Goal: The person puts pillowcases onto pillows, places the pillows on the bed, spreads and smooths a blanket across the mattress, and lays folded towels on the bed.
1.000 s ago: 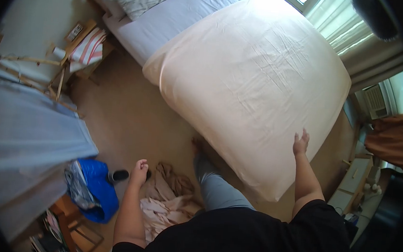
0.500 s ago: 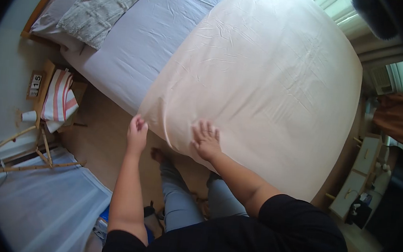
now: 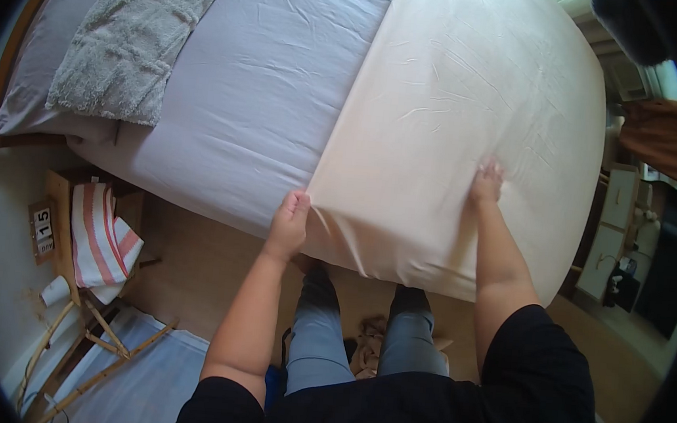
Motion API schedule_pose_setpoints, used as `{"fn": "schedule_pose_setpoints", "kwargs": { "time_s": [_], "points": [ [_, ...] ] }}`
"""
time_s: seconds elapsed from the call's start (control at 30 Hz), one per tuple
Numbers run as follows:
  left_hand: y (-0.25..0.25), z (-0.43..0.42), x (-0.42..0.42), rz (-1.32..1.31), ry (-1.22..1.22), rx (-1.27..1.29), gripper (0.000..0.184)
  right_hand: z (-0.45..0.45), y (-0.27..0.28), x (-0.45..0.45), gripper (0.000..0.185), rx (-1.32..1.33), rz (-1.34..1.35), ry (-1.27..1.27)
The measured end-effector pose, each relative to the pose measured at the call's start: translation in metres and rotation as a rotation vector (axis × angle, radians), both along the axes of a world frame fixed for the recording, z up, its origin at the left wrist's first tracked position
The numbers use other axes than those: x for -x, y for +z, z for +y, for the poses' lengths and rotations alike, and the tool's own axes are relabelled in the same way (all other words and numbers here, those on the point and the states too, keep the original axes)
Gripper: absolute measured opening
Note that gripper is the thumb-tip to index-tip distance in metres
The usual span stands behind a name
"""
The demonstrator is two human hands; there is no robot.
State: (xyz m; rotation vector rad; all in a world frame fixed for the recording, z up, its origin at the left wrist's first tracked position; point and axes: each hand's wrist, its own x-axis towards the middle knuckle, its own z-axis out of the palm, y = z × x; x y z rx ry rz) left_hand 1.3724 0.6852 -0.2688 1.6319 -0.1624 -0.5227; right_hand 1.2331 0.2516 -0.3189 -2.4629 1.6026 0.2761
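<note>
A cream cover [image 3: 441, 124] lies over the right part of the bed, its left edge running across the lavender sheet [image 3: 261, 86]. My left hand [image 3: 290, 216] is closed on the cover's near left corner at the mattress side, and folds spread from the grip. Further right, my right hand [image 3: 489, 182] rests on top of the cover with its fingers extended, slightly blurred. Shallow wrinkles cross the cover beyond that hand.
A fluffy grey blanket or pillow [image 3: 133, 44] lies at the bed's head. Beside the bed stands a nightstand with a striped cloth [image 3: 98, 232]. Bamboo poles [image 3: 109, 345] lean at lower left, drawers [image 3: 612, 225] stand right, and crumpled fabric [image 3: 369, 345] lies between my legs.
I have moved up to the bed's side. My left hand has closed on the cover's corner, and my right hand has moved right across the cover. The cover's edge is now straighter.
</note>
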Motion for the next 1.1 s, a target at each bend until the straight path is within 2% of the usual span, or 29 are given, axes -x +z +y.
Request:
{"fn": "schedule_pose_setpoints", "kwargs": {
  "time_s": [0.07, 0.1, 0.13, 0.2, 0.27, 0.33, 0.4, 0.43, 0.47, 0.53, 0.57, 0.6, 0.67, 0.7, 0.73, 0.8, 0.83, 0.87, 0.9, 0.93, 1.0, 1.1],
  "points": [
    [0.013, 0.008, 0.004, 0.153, -0.024, -0.064, 0.027, 0.037, -0.021, -0.020, 0.056, 0.107, 0.033, 0.141],
    [0.019, 0.008, 0.001, -0.016, -0.006, -0.135, 0.025, 0.066, -0.020, -0.032, 0.054, 0.134, 0.029, 0.221],
    [0.026, 0.010, -0.003, -0.009, -0.008, -0.128, 0.025, 0.099, -0.016, -0.046, 0.053, 0.161, 0.025, 0.306],
    [0.038, 0.017, -0.008, -0.068, -0.092, -0.303, 0.026, 0.153, -0.009, -0.068, 0.051, 0.096, -0.063, 0.480],
    [0.046, 0.027, -0.019, 0.060, -0.144, -0.385, 0.028, 0.208, -0.002, -0.085, 0.051, 0.126, -0.147, 0.670],
    [0.025, 0.042, -0.026, 0.178, -0.197, -0.468, 0.033, 0.259, 0.010, -0.097, 0.051, -0.058, -0.077, 0.805],
    [-0.032, 0.066, -0.019, 0.360, -0.426, -0.299, 0.036, 0.306, 0.017, -0.101, 0.051, -0.140, -0.076, 0.915],
    [-0.030, 0.076, -0.024, 0.500, -0.592, -0.350, 0.036, 0.327, 0.017, -0.103, 0.051, -0.181, -0.080, 0.944],
    [-0.020, 0.081, -0.026, 0.511, -0.590, -0.347, 0.036, 0.345, 0.017, -0.104, 0.050, -0.221, -0.085, 0.976],
    [-0.002, 0.089, -0.027, 0.410, -0.894, -0.671, 0.037, 0.376, 0.019, -0.100, 0.051, -0.304, -0.096, 1.089],
    [-0.025, 0.098, -0.014, 0.363, -0.862, -0.718, 0.040, 0.382, 0.033, -0.101, 0.053, -0.415, -0.069, 1.177],
    [-0.019, 0.106, -0.008, 0.344, -0.764, -0.734, 0.035, 0.380, 0.037, -0.098, 0.053, -0.429, -0.056, 1.180],
    [-0.006, 0.116, -0.012, 0.387, -0.720, -0.710, 0.032, 0.356, 0.045, -0.097, 0.053, -0.844, -0.301, 1.221],
    [-0.003, 0.119, -0.013, 0.366, -0.767, -0.761, 0.032, 0.330, 0.058, -0.091, 0.050, -0.706, -0.308, 1.173],
    [0.000, 0.123, -0.010, 0.370, -0.771, -0.764, 0.032, 0.301, 0.048, -0.075, 0.045, -0.489, -0.438, 1.077],
    [0.002, 0.128, -0.005, 0.242, -0.704, -0.697, 0.031, 0.229, 0.045, -0.043, 0.044, -0.305, -0.415, 0.735],
    [0.000, 0.130, -0.003, 0.249, -0.698, -0.698, 0.031, 0.194, 0.027, -0.014, 0.046, -0.179, -0.445, 0.586],
    [-0.005, 0.130, -0.002, 0.197, -0.701, -0.749, 0.031, 0.160, 0.006, 0.023, 0.053, 0.050, -0.186, 0.624],
    [-0.009, 0.130, -0.001, 0.145, -0.704, -0.800, 0.030, 0.165, 0.019, 0.039, 0.060, 0.034, 0.027, 0.473],
    [-0.015, 0.130, 0.001, 0.154, -0.696, -0.801, 0.030, 0.172, 0.012, 0.047, 0.060, 0.029, 0.030, 0.484],
    [-0.026, 0.129, 0.005, 0.123, -0.654, -0.901, 0.031, 0.202, -0.015, 0.061, 0.065, 0.109, -0.024, 0.686],
    [-0.059, 0.128, 0.020, 0.069, -0.572, -1.007, 0.032, 0.296, -0.013, 0.061, 0.068, -0.211, -0.135, 1.023]
  ]
}}
